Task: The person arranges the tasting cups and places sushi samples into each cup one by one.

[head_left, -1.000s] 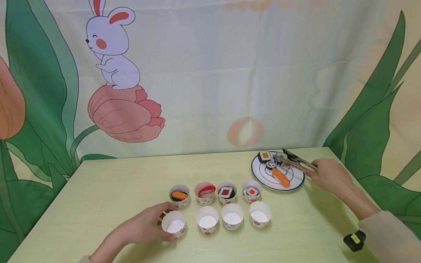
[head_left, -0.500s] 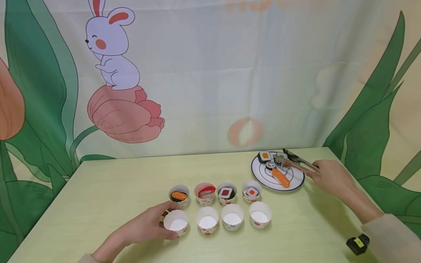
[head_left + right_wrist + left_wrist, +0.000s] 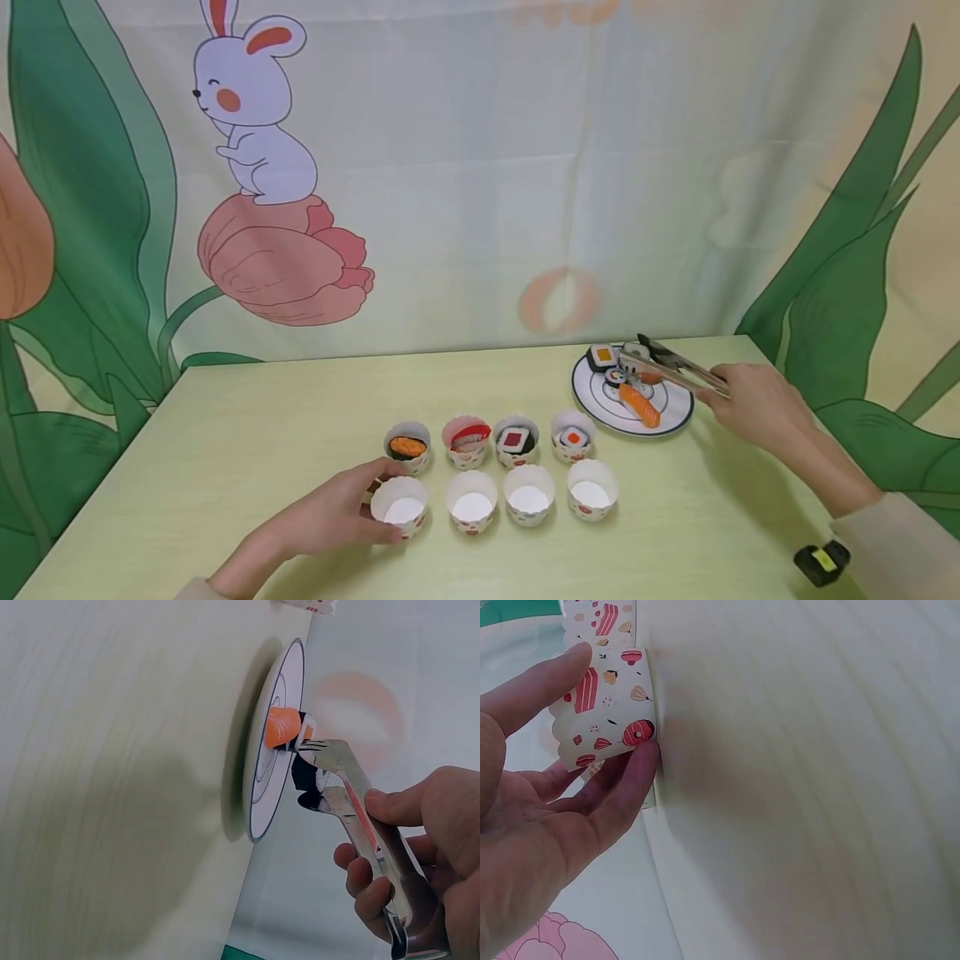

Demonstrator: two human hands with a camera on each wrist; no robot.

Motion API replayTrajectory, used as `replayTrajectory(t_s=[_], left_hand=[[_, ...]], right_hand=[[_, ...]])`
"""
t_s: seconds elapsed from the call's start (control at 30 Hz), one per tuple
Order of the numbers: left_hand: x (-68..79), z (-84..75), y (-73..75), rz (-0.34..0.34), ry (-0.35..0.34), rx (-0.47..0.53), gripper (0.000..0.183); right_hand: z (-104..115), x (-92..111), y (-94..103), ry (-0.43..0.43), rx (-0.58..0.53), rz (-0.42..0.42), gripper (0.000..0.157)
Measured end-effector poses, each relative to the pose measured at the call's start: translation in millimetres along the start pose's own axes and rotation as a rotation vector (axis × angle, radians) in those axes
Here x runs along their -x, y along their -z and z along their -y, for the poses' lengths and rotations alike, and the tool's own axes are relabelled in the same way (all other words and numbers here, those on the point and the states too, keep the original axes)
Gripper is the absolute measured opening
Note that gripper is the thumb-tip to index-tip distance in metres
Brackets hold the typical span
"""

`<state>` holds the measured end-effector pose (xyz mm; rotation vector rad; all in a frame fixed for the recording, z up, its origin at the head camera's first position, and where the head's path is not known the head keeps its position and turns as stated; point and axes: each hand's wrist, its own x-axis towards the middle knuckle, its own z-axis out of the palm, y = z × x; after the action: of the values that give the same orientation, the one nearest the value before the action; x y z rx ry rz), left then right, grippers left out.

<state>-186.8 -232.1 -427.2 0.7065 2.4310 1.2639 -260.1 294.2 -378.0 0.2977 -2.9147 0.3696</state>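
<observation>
A left sleeve (image 3: 201,590) is slipping out of the frame at the bottom edge while the left hand (image 3: 341,510) is grasping the front-left cup (image 3: 401,510), which is standing on a pale counter (image 3: 270,425), its thumb and fingers curling round the patterned wall. The cup's body is hiding some of those fingers from the left wrist camera, and another cup behind it is running off the top of that view.

Three more front cups (image 3: 529,497) are lining up beside it, showing white floors. A black device (image 3: 822,563) with a yellow patch is hanging by the right sleeve (image 3: 896,542), itself being cut off by the frame. Four rear cups (image 3: 468,459) are each holding a sushi piece.

Farther back, the right hand (image 3: 761,408) is gripping metal tongs (image 3: 397,870) that are reaching over a blue-rimmed plate (image 3: 594,408). A black-and-white roll (image 3: 306,775) is sitting between the tips; whether they are pinching it is hard to tell. The tongs are partly covering a reddish piece (image 3: 651,378), while an orange piece (image 3: 640,405), a small roll (image 3: 616,377) and a yellow-centred roll (image 3: 602,357) are lying nearby. A rabbit-printed backdrop (image 3: 450,167) is hanging behind.
</observation>
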Motion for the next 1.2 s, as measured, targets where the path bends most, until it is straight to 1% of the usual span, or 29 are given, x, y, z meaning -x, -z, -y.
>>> replayTrajectory(t_s=[0.2,0.43,0.53,0.7,0.93,1.2], left_hand=[[0.0,1.0,0.3,0.004,0.005,0.002,0.065],[0.1,0.9,0.1,0.002,0.006,0.003,0.063],[0.0,1.3,0.4,0.0,0.006,0.004,0.063],[0.5,2.5,0.1,0.005,0.002,0.019,0.064],[0.0,1.9,0.5,0.007,0.009,0.018,0.066],[0.3,1.1,0.5,0.007,0.006,0.029,0.064]], right_hand=[[10.7,1.1,3.2,0.036,0.022,-0.011,0.028],[25.0,3.4,6.6,0.034,0.006,0.007,0.033],[30.8,5.3,8.0,0.054,-0.008,0.007,0.031],[39.7,8.5,9.9,0.104,-0.022,-0.008,0.021],[51.4,13.2,11.6,0.133,-0.058,-0.004,0.02],[63.2,17.6,11.0,0.17,-0.064,-0.001,0.018]])
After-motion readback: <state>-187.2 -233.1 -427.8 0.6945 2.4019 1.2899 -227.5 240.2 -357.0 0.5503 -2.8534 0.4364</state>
